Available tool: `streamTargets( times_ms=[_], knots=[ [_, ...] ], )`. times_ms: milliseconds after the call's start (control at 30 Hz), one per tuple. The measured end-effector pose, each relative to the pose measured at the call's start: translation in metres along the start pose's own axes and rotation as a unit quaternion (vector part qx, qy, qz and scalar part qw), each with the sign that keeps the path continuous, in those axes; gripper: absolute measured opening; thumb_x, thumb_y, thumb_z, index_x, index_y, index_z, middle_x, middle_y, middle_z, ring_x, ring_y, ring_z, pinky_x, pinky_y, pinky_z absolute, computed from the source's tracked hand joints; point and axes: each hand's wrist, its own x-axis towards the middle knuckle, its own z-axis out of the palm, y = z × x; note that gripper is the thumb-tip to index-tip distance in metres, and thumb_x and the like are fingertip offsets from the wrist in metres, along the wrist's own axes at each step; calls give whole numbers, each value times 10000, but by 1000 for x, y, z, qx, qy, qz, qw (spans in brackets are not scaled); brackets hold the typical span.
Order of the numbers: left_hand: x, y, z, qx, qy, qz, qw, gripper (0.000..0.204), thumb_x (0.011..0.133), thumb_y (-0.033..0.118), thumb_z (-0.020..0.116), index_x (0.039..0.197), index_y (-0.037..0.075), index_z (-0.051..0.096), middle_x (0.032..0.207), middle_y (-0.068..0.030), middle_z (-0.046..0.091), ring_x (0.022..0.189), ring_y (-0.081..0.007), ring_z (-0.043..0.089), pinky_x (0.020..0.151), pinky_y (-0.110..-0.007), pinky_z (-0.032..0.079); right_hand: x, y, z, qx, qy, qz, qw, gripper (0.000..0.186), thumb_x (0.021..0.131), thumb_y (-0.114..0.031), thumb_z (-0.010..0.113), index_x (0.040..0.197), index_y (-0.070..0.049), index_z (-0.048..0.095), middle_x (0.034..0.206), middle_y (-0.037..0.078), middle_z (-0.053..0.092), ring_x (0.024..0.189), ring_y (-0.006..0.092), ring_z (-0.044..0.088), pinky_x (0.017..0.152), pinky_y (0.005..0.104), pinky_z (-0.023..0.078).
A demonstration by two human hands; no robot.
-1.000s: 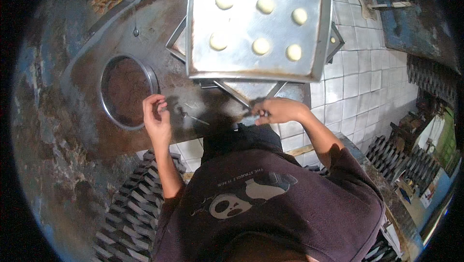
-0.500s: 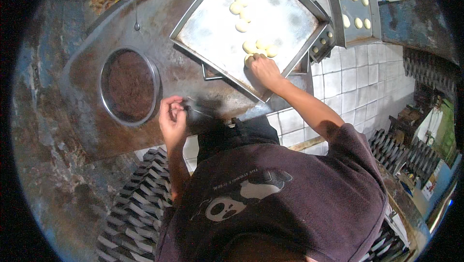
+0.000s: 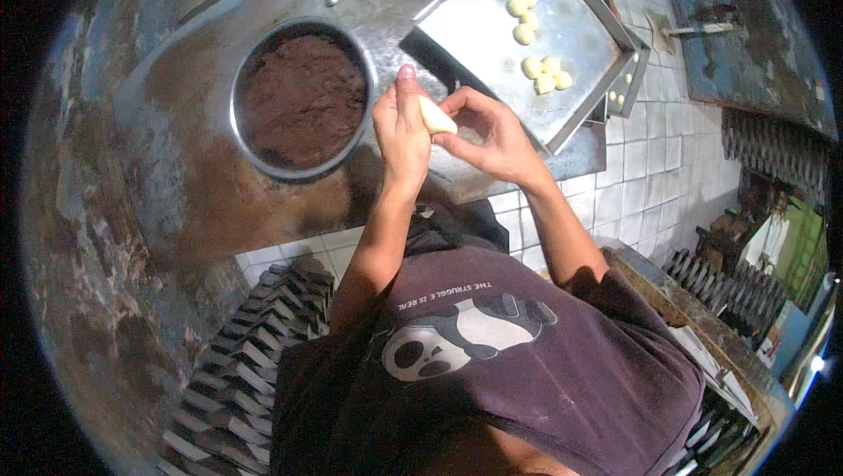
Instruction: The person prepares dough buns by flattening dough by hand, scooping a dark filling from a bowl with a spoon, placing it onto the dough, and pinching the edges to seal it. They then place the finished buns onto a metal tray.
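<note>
Head view, dough (image 3: 436, 116): was pale, oblong, one
Grip: left hand (image 3: 402, 129), right hand (image 3: 493, 135) clamped dough
Balls (image 3: 524, 34): eight lay on tray (image 3: 474, 15)

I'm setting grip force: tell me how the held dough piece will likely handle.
The dough piece is probably soft, looking elongated while the dough balls look rounder. It seems light, being far smaller than the right hand.

The head view looks steeply down from the wearer's own head — the left of two fisheyes — with the shirt (image 3: 544, 379) close below, left hand (image 3: 402, 129) and right hand (image 3: 494, 138) farther off above centre, and the table (image 3: 189, 155) reaching left.
</note>
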Motion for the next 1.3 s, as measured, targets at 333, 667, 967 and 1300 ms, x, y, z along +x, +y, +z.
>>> streamTargets(
  times_ms=[333, 667, 967, 1300],
  knots=[
    [-8, 86, -112, -192, -116, 19, 974, 304, 1088, 411, 535, 1001, 124, 583, 863, 26, 606, 801, -86, 609, 701, -259, 512, 55, -41, 150, 136, 179, -66, 972, 166, 929, -130, 783, 953, 22, 721, 879, 66, 743, 790, 91, 674, 688, 243, 532],
    [1, 37, -180, 20, -198, 138, 970, 362, 825, 203, 811, 1089, 32, 631, 997, -73, 671, 966, -226, 672, 851, -349, 538, 48, -110, 152, 56, -160, 122, 978, 360, 1048, -337, 632, 1127, -7, 750, 784, 32, 710, 550, 96, 609, 462, 272, 496],
    [-15, 20, -250, 316, -82, 128, 937, 586, 697, 127, 910, 1199, 19, 626, 1035, -150, 727, 990, -279, 728, 874, -393, 563, -67, 262, 95, -626, -82, 227, 742, 216, 966, -115, 536, 1136, 5, 595, 1152, 184, 647, 1042, 375, 667, 840, 485, 596],
    [-32, 2, -369, -21, 123, -171, 977, 521, 840, 120, 822, 1294, 56, 576, 980, -14, 664, 710, -90, 562, 589, -240, 424, 21, 125, 128, -528, -106, 17, 843, 315, 940, -124, 550, 1247, -150, 617, 1294, 192, 627, 1030, 386, 701, 836, 466, 590]
  ],
)
